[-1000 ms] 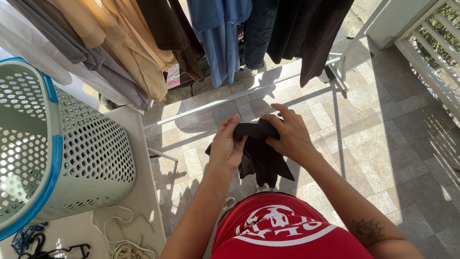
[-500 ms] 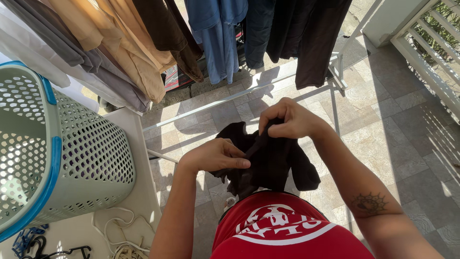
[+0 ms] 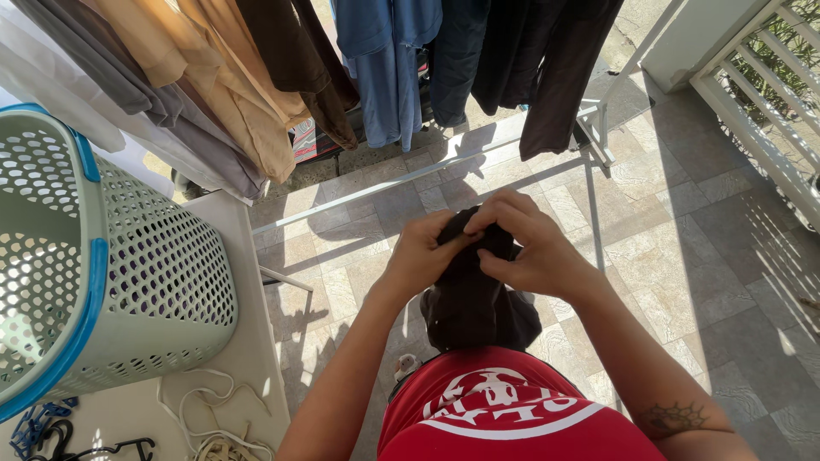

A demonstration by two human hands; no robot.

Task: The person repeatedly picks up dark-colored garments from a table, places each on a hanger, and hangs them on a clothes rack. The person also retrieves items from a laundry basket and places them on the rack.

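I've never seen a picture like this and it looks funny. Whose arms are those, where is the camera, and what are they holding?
The camera sits on a person's head and looks down, so you see their own arms and red shirt. The left hand and right hand together grip a bunched black garment. Beside them, a white table carries a pale green laundry basket, a coiled cord and dark clips. Clothes hang on a drying rack above the tiled floor.

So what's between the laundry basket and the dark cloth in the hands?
In the head view, the white table edge and sunlit floor tiles separate the basket from the dark cloth.
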